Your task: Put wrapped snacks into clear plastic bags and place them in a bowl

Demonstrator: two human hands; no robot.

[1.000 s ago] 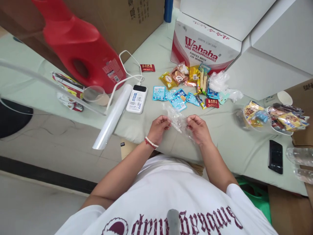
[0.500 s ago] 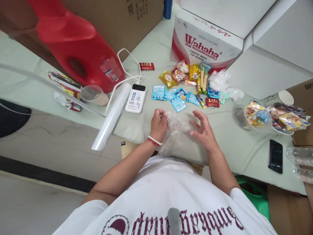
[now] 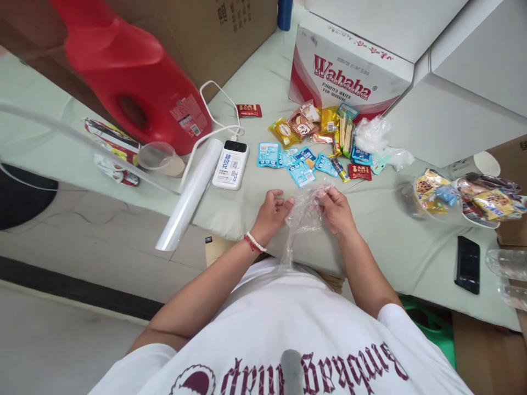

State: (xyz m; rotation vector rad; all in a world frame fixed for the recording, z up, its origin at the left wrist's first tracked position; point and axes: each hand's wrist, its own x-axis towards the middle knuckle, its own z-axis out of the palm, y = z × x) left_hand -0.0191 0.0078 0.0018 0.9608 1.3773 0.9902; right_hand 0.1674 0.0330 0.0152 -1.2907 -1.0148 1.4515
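A crumpled clear plastic bag point(image 3: 305, 213) hangs between my hands in front of my shirt, its lower end trailing down toward my waist. My right hand point(image 3: 338, 213) pinches its upper right part. At the bag's left edge is my left hand point(image 3: 269, 215), thumb and fingers apart, with the thumb tip against or very near the film. Just beyond my hands lie several light-blue snack packets point(image 3: 301, 173). Behind them is a pile of wrapped snacks point(image 3: 303, 125), with a red packet point(image 3: 360, 171) at its right front.
To the left stand a white power bank point(image 3: 230, 165) with a cable, a clear plastic roll point(image 3: 189, 195) and a big red jug point(image 3: 135, 82). A Wahaba-labelled water box point(image 3: 349, 71) is at the back. Snack-filled cups point(image 3: 438, 206) and a black phone point(image 3: 468, 265) lie right.
My right hand has moved in from open and closed on the bag. My left hand has loosened its grip, and the bag has shifted right and up.
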